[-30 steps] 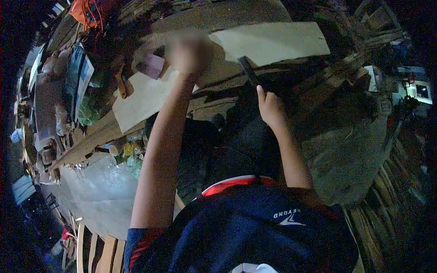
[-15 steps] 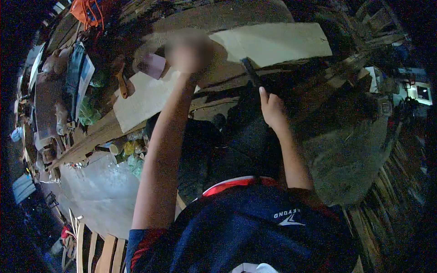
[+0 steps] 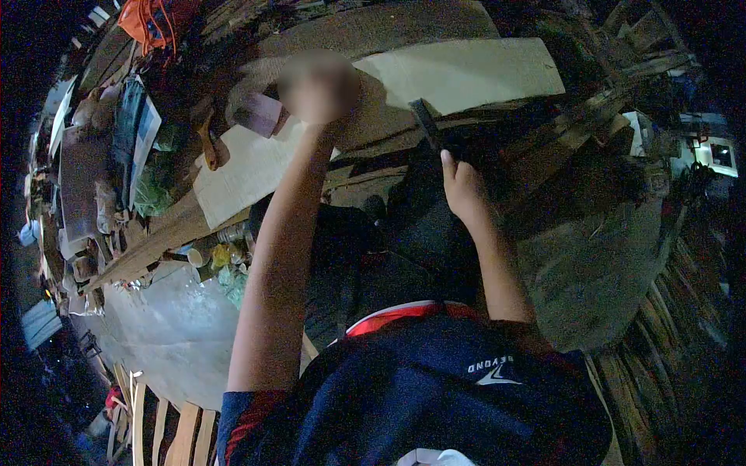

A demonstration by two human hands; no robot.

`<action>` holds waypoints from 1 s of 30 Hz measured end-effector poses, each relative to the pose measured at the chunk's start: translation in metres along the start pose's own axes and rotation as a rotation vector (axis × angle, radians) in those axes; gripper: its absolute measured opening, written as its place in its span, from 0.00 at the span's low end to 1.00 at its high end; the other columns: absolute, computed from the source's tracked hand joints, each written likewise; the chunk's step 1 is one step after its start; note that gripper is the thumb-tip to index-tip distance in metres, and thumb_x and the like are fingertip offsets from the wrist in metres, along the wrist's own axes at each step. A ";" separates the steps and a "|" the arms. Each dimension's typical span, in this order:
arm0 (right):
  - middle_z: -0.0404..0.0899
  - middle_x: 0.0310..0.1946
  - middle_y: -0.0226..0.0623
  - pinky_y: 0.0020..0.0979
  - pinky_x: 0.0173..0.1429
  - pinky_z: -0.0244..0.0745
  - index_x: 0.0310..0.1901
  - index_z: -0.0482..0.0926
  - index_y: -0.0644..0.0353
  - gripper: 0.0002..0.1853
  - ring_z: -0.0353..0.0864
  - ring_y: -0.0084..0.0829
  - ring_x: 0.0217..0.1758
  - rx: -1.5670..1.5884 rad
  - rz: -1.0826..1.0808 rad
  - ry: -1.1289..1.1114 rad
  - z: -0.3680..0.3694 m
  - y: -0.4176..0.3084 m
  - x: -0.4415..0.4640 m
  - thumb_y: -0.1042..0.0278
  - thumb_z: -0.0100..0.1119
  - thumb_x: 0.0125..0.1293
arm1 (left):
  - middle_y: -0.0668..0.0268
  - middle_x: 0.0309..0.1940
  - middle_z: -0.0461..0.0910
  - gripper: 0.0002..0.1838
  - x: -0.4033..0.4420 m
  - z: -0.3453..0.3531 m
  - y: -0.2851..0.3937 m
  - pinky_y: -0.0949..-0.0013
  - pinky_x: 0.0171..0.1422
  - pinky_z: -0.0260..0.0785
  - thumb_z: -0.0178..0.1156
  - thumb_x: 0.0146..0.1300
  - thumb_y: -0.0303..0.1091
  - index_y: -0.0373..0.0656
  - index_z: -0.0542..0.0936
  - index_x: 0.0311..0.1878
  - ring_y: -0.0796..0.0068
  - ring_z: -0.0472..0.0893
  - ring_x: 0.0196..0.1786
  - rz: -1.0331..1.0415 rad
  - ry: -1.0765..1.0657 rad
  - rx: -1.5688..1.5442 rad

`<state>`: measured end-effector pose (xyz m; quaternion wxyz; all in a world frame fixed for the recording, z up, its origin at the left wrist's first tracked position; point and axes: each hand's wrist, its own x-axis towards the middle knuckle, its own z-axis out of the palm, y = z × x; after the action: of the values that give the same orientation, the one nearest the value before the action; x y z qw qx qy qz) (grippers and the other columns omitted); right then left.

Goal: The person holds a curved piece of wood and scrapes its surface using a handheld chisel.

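Observation:
My left hand (image 3: 317,97) is over the work surface, covered by a blur that hides its fingers and anything in them. A pink-purple block (image 3: 259,115) sits just left of it. Beneath and beside that hand is a pale flat sheet (image 3: 245,167). In my right hand (image 3: 464,185) is a dark flat bar (image 3: 425,120), gripped by its lower end with the thumb along it. The bar's far tip reaches the near edge of another pale sheet (image 3: 474,71).
A wooden-handled tool (image 3: 208,144) lies left of the block. An orange bag (image 3: 148,23) is at the upper left. Plastic bags and a cup (image 3: 194,257) sit below the long wooden board (image 3: 148,237). Wooden slats (image 3: 185,433) stand at the lower left.
The dark bar and my right hand have shifted slightly, with the bar's tip a little right of where it was a second ago. My left hand stays in nearly the same place.

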<state>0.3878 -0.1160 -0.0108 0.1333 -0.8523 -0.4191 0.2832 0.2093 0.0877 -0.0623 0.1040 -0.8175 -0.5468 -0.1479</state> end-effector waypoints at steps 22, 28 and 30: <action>0.71 0.18 0.52 0.42 0.34 0.69 0.21 0.70 0.69 0.34 0.73 0.50 0.26 0.015 -0.054 0.052 0.008 -0.024 0.025 0.42 0.29 0.62 | 0.53 0.48 0.63 0.28 -0.002 0.020 -0.010 0.58 0.54 0.57 0.50 0.51 0.51 0.59 0.63 0.57 0.55 0.65 0.50 0.092 0.064 0.048; 0.71 0.14 0.49 0.40 0.30 0.70 0.23 0.70 0.71 0.34 0.74 0.46 0.22 0.005 -0.031 0.004 0.007 -0.020 0.030 0.42 0.29 0.62 | 0.54 0.48 0.63 0.26 -0.007 -0.003 0.001 0.59 0.54 0.57 0.49 0.52 0.47 0.59 0.64 0.57 0.56 0.63 0.52 0.001 -0.024 -0.077; 0.72 0.17 0.48 0.36 0.29 0.70 0.26 0.71 0.72 0.35 0.74 0.42 0.22 -0.021 -0.020 -0.053 0.001 -0.011 0.024 0.40 0.30 0.61 | 0.54 0.47 0.63 0.28 -0.006 -0.005 0.000 0.59 0.55 0.57 0.49 0.51 0.53 0.59 0.64 0.57 0.56 0.63 0.52 0.024 -0.059 -0.071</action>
<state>0.3915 -0.0899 -0.0156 0.1160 -0.8416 -0.4340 0.2998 0.2061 0.0806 -0.0597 0.0604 -0.8313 -0.5340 -0.1419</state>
